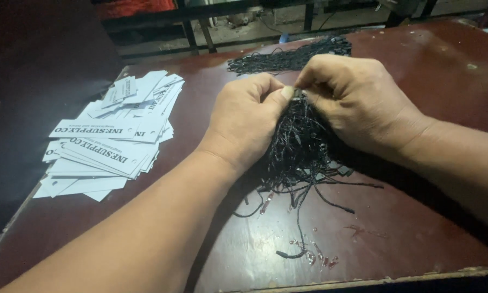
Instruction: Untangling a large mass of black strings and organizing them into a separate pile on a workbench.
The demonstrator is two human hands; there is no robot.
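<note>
Now left hand (244,122) and right hand (358,100) both pinch black cords (298,149) | white tags (113,138) lie left on bench (434,70)

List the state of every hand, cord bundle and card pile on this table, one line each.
Left hand: closed, pinching the tangled bundle of black cords.
Right hand: closed, pinching the same bundle's top.
Tangled bundle: held upright, loose ends spread on the dark red table.
Second bundle of black cords: lying flat, untouched.
White printed paper cards: piled loosely, fanned out.
</note>
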